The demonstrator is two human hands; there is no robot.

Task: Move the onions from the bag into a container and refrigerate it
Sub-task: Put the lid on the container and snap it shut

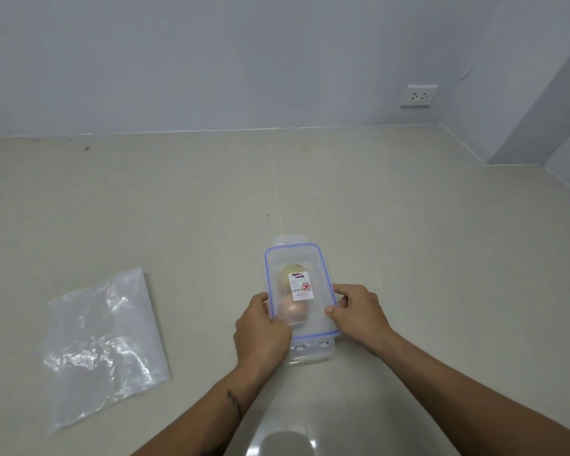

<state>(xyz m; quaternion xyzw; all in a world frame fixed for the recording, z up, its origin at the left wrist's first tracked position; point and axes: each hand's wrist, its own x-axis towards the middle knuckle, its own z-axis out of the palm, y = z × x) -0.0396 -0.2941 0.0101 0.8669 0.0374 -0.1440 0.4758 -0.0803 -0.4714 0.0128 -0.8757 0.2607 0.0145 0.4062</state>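
Down on the pale worktop [408,258] we have a clear plastic container [298,291] with its lid [320,268] set on top, the lid edged by a blue seal. It sits near the middle of the surface, closer to the near edge than to the back wall. Through the lid we can make out two onions [293,309]: a paler yellowish one toward the far end and a pinkish one toward the near end. A small white sticker [301,286] with red and black print sits on the lid over them.

Our left hand [264,327] is closed on the left long side of the container, thumb resting over the lid edge and fingers wrapped down the side. Our right hand [356,312] grips the right long side the same way, thumb pressed on the lid top, fingers curled around the rim. Both hands sit toward the near half of the box. The latch flap [311,350] at the near short end sticks out flat, not folded down; another flap shows at the far short end, and we cannot tell how it stands.

Well apart, toward the left near part of the worktop, the clear plastic bag [102,340] lies flat and crumpled. A white wall socket [418,96] sits on the back wall toward the right corner
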